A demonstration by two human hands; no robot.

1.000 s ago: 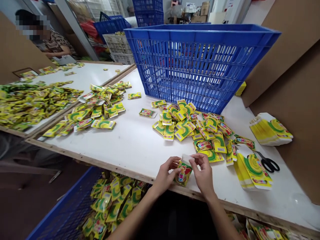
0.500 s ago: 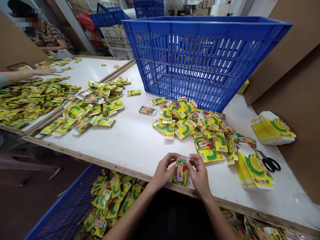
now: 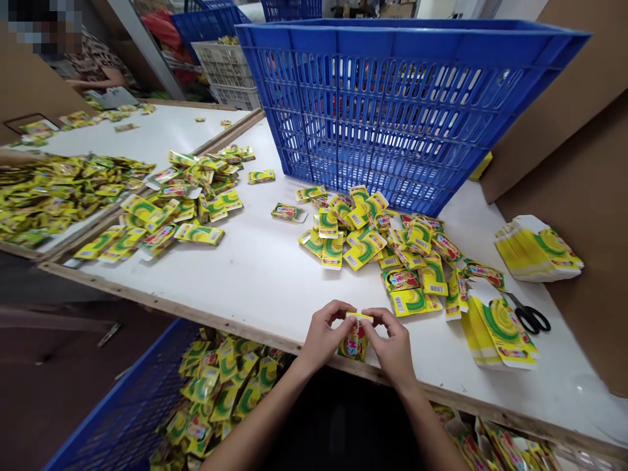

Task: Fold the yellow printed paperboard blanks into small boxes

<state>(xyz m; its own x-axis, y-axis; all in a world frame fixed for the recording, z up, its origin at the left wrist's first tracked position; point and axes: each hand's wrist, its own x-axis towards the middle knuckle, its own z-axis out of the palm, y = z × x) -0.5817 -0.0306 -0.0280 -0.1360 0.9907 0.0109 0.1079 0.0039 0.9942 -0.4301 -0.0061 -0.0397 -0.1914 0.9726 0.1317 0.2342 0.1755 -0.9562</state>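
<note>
1. The left hand (image 3: pixel 324 337) is gripping the left side of a small yellow-and-green box (image 3: pixel 354 345), its thumb lying near the top.
2. The right hand (image 3: pixel 390 340) is grasping the same box from the right, its thumb and fingers pinching near the yellow top flap (image 3: pixel 360 316).
3. Between both hands, the box is occupying the near edge of the white table (image 3: pixel 265 281).
4. Beyond, a pile of similar boxes (image 3: pixel 363 252) is lying before a blue crate (image 3: pixel 407 44).
5. At right, black-handled scissors (image 3: pixel 527 318) are resting beside a stack of cartons (image 3: pixel 503 330).
</note>
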